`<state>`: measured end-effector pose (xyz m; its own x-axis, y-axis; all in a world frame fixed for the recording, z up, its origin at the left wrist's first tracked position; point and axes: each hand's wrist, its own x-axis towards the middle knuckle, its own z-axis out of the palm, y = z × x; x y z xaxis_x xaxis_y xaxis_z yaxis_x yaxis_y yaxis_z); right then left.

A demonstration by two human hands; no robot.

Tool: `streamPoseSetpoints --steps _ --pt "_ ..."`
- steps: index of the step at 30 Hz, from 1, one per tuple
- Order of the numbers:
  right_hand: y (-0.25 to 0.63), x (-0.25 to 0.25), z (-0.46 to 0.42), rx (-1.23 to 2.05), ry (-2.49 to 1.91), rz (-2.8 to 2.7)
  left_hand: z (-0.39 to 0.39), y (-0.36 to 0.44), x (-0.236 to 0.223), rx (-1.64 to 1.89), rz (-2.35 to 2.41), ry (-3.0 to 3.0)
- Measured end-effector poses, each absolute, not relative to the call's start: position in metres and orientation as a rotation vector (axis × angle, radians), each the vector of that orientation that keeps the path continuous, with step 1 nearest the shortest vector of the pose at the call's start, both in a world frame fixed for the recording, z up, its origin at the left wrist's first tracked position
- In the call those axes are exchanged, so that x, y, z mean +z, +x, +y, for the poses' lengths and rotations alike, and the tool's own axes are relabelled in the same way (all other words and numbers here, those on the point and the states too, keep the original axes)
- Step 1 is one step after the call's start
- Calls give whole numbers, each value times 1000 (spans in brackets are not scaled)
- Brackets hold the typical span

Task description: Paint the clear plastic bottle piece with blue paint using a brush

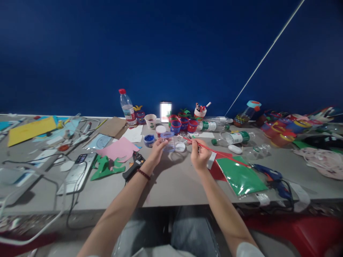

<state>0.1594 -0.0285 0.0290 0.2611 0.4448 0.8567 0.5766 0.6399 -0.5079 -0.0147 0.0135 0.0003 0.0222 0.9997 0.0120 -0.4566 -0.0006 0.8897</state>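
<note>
My left hand (pixel 157 151) is closed around a clear plastic cup (pixel 168 145), which looks like a cut bottle piece with a bluish tint near its rim. In my right hand (pixel 200 156) is a thin red paintbrush (pixel 223 155), its tip pointing left toward the cup and apart from it. An uncapped jar of blue paint (pixel 149 140) stands just left of the cup. Between my hands lies a round white lid (pixel 180 147). Behind the cup sits a white-topped jar (pixel 160 130). Several small red and blue painted cups (pixel 184 124) stand farther back.
A black glue gun (pixel 134 166) lies by my left wrist; a blue one (pixel 269 173) lies at right. Green sheets in a clear sleeve (pixel 241 175) are beside my right forearm. Plastic bottles (pixel 239 137), a phone (pixel 79 173) and paper scraps (pixel 119 148) crowd the table.
</note>
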Motion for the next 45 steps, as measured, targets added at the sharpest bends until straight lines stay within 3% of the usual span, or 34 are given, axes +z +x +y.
streamPoseSetpoints --steps 15,27,37,45 --pt "145 19 -28 57 -968 -1547 2 -13 12 1167 644 824" --pt "147 18 -27 -58 -937 -1583 0 -10 8 1150 633 934" --pt "151 21 -32 472 -778 -1359 12 -12 -3 1274 677 811" --pt "154 26 -24 671 -769 -1106 14 -12 0 1325 755 804"
